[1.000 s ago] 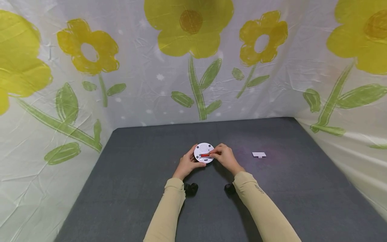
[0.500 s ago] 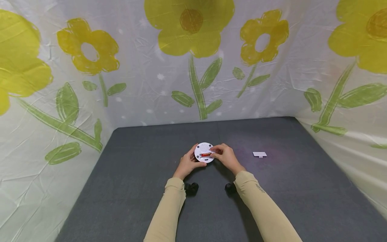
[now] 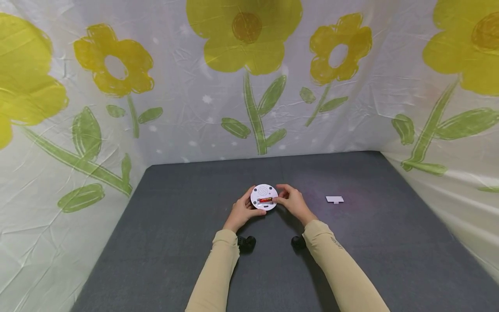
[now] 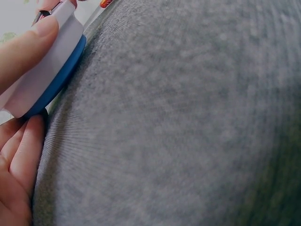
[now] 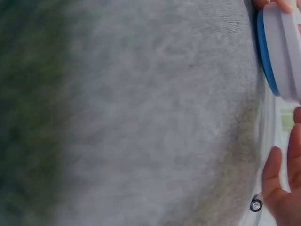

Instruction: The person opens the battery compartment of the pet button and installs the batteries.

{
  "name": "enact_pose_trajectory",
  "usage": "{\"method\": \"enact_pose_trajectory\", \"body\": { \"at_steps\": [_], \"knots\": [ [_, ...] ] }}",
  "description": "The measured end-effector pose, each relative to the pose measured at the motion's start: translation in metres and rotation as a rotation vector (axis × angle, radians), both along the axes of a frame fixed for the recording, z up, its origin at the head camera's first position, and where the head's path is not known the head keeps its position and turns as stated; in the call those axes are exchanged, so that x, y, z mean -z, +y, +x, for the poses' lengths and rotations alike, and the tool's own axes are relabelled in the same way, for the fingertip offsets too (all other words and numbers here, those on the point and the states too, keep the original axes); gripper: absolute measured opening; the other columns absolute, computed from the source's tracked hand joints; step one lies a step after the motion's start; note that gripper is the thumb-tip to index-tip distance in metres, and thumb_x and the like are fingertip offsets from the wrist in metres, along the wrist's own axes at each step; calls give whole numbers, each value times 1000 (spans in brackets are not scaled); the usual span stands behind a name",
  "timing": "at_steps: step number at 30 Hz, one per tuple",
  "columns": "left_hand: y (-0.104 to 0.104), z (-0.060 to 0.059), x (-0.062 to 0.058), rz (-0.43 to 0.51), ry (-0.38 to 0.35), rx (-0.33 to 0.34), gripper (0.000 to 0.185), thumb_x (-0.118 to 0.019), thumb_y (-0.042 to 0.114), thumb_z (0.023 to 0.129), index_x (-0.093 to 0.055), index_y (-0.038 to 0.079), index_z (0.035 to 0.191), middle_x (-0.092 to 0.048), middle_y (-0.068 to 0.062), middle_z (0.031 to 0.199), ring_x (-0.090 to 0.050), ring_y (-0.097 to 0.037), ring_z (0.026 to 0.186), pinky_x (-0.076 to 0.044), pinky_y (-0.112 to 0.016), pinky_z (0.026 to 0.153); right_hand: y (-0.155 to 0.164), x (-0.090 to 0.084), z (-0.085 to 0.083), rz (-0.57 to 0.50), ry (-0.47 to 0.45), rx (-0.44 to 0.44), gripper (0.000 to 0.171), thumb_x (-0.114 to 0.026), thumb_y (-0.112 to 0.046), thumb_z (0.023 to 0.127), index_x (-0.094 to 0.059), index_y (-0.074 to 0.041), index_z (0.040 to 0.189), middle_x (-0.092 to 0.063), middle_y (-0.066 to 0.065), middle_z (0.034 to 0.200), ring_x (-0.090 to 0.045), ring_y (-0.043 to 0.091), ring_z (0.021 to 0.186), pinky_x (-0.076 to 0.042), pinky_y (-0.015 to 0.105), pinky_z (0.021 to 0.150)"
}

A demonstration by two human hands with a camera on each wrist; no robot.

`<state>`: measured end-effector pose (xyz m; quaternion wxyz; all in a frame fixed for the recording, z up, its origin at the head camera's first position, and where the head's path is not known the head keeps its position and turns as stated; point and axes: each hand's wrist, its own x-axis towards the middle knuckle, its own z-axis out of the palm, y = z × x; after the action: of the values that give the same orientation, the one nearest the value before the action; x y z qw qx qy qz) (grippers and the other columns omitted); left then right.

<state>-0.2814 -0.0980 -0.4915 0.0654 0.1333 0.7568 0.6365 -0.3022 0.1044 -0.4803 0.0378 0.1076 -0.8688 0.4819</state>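
Observation:
My left hand [image 3: 240, 213] grips a round white device [image 3: 269, 189] by its left edge, thumb on the upper face and fingers beneath. Its turned-up face has a speaker grille, dark round feet and an uncovered battery compartment. A red battery [image 3: 265, 200] lies in the compartment. My right hand [image 3: 293, 203] is at the device's right edge, its thumb tip right by the battery's end and its index finger raised away. The side wrist views show a blue lower rim [image 5: 266, 56] on the device. The right wrist view shows the right hand's fingers [image 5: 272, 169] loosely extended.
A white battery cover [image 3: 334, 199] with a small tab lies on the dark grey table [image 3: 187, 208] to the right. Beside the right hand is a small ringed battery-like end [image 5: 256, 203]. A flower-printed curtain [image 3: 175, 108] surrounds the table.
My right index finger has lifted off the battery and moved to the right, so more of the battery shows. The left hand holds the device in nearly the same place.

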Motion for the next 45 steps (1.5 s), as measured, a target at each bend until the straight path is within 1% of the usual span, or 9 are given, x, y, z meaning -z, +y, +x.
{"method": "enact_pose_trajectory", "body": {
  "at_steps": [4, 8, 13, 20, 23, 29, 38, 41, 45],
  "knots": [
    [1, -7, 13, -20, -8, -21, 96, -82, 11, 69, -26, 11, 148, -31, -7, 147, -38, -17, 127, -39, -30, 97, 0, -1, -1, -82, -129, -13, 40, -73, -9, 80, -61, 9, 114, -64, 12, 86, -53, 16, 73, -43, 24, 63],
    [2, -10, 18, -24, -15, -28, 97, -82, 11, 68, -26, 13, 148, -31, -5, 147, -38, -15, 127, -39, -29, 96, 1, -3, -1, -171, -254, -6, 34, -71, -9, 82, -63, 10, 109, -65, 13, 98, -52, 13, 73, -44, 25, 59],
    [2, -11, 21, -26, -13, -24, 98, -82, 8, 68, -26, 13, 148, -32, -7, 146, -38, -15, 127, -40, -29, 96, -1, -8, 1, -219, -343, 29, 34, -73, -7, 79, -62, 10, 108, -64, 11, 93, -53, 16, 69, -45, 28, 57],
    [2, -9, 21, -35, -19, -29, 98, -82, 8, 67, -26, 14, 148, -33, -7, 145, -39, -15, 127, -40, -30, 96, -5, -14, 1, -181, -415, 90, 31, -75, -7, 76, -63, 6, 103, -61, 7, 85, -51, 16, 70, -45, 30, 59],
    [2, -8, 18, -29, -22, -30, 98, -82, 7, 67, -27, 14, 147, -35, -9, 144, -40, -16, 125, -40, -30, 96, -8, -17, 0, -151, -428, 120, 31, -75, -7, 76, -64, 4, 101, -59, 7, 86, -50, 17, 70, -46, 30, 60],
    [1, -7, 7, -14, -19, -6, 97, -81, 1, 68, -26, 7, 147, -34, -15, 143, -41, -21, 125, -40, -33, 96, -16, -27, -1, -47, -386, 183, 29, -78, -4, 72, -66, 7, 96, -60, 13, 92, -50, 22, 80, -45, 30, 68],
    [1, -12, 17, -39, -32, -34, 99, -82, 6, 67, -25, 13, 148, -34, -8, 144, -42, -14, 124, -41, -28, 94, -18, -16, -16, -14, -394, 234, 30, -84, -5, 62, -68, 4, 87, -62, 11, 86, -53, 23, 73, -48, 32, 61],
    [1, -12, 19, -30, -21, -44, 100, -82, 7, 66, -26, 14, 148, -36, -9, 143, -43, -15, 123, -42, -29, 94, -21, -22, -10, -13, -402, 262, 30, -82, -3, 64, -69, 5, 90, -63, 12, 89, -54, 22, 75, -48, 31, 62],
    [2, -9, 15, -26, -15, -41, 99, -82, 7, 66, -26, 13, 147, -37, -10, 142, -44, -17, 123, -43, -29, 93, -25, -28, 0, -61, -376, 275, 27, -79, 0, 66, -67, 7, 89, -60, 10, 82, -50, 18, 69, -43, 24, 55]
  ]
}}
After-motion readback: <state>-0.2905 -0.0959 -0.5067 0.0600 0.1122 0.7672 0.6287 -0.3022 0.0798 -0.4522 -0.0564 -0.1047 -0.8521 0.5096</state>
